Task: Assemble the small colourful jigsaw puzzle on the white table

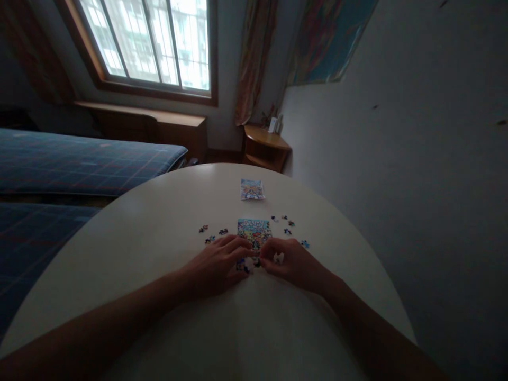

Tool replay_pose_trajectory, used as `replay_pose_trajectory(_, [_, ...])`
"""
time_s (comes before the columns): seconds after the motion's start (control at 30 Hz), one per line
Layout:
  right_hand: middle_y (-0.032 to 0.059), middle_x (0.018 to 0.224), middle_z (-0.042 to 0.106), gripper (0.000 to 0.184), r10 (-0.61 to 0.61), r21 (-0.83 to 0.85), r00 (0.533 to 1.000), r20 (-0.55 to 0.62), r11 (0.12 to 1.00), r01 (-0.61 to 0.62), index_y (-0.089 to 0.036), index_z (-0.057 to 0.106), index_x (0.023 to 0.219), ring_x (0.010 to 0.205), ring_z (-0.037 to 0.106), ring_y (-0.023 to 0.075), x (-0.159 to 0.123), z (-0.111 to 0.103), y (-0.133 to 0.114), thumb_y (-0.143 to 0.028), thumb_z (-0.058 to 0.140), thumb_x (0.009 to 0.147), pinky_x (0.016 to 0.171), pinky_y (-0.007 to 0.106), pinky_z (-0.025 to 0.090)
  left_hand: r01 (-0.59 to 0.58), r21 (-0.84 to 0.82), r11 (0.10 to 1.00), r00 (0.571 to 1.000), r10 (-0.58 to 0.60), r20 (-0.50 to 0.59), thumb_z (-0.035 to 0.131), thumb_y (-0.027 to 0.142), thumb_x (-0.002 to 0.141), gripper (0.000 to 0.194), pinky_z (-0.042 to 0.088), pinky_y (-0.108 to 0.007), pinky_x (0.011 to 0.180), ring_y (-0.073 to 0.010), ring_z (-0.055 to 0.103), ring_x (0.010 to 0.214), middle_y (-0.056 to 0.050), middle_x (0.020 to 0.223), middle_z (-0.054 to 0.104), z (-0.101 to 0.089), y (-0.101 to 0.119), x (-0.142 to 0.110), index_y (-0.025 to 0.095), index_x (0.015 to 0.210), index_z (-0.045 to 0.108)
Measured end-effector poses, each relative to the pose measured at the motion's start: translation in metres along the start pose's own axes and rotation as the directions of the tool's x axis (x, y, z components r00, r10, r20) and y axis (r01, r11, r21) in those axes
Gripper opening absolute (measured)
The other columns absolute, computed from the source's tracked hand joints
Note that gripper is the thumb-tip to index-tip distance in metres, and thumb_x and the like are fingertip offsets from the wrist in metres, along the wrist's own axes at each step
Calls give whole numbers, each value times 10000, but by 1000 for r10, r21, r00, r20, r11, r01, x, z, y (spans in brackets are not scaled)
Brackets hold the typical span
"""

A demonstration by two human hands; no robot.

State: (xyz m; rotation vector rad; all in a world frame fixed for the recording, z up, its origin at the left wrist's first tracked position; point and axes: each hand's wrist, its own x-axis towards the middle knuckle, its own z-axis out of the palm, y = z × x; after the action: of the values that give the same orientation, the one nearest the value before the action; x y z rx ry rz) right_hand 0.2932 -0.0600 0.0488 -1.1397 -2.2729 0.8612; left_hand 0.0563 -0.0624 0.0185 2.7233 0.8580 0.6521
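Observation:
A partly joined jigsaw puzzle [254, 228] with a colourful print lies flat on the white round table [174, 211]. My left hand [222, 262] rests over its left side, fingers stretched out and apart, touching its edge. At the lower right edge my right hand [291, 263] pinches a small dark puzzle piece [257, 262] between thumb and forefinger. Part of the puzzle's lower half is hidden under the fingers. Loose puzzle pieces [210, 239] lie left of the puzzle, and several more pieces [288, 232] lie to its right.
Beyond the puzzle lies a small printed packet or card [252, 189]. A bed with a blue plaid cover [79, 161] stands to the left of the table. A wooden corner shelf [265, 137] is behind it, and a white wall [397, 159] runs along the right.

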Motion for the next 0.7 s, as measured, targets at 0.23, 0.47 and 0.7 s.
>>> replay_pose_trajectory(0.23, [-14, 719, 675, 151, -1, -43, 998, 61, 999, 4, -176, 698, 838, 626, 585, 93, 0, 5, 0, -98, 595, 761, 600, 198, 427, -90, 44, 995, 996, 89, 28, 675, 241, 880, 258, 476, -430, 971, -246, 531, 1150, -53, 1236, 605, 3, -10, -1, 232, 1127, 601])
replay_pose_trajectory(0.47, [7, 740, 718, 120, 55, -44, 997, 58, 998, -53, -168, 723, 854, 630, 622, 99, 0, 5, -6, -138, 635, 778, 612, 200, 452, -213, 81, 974, 977, 212, 19, 611, 204, 929, 81, 461, -342, 909, -195, 570, 1024, -14, 1069, 677, -1, -8, 0, 216, 1007, 629])
replay_pose_trajectory(0.7, [19, 757, 735, 109, 78, -32, 995, 56, 997, -77, -169, 739, 872, 658, 656, 114, -1, 4, -7, -187, 666, 793, 626, 206, 480, -253, 132, 958, 967, 247, 63, 590, 202, 946, 71, 436, -327, 892, -185, 560, 986, -14, 1029, 670, -2, -9, 0, 209, 992, 643])
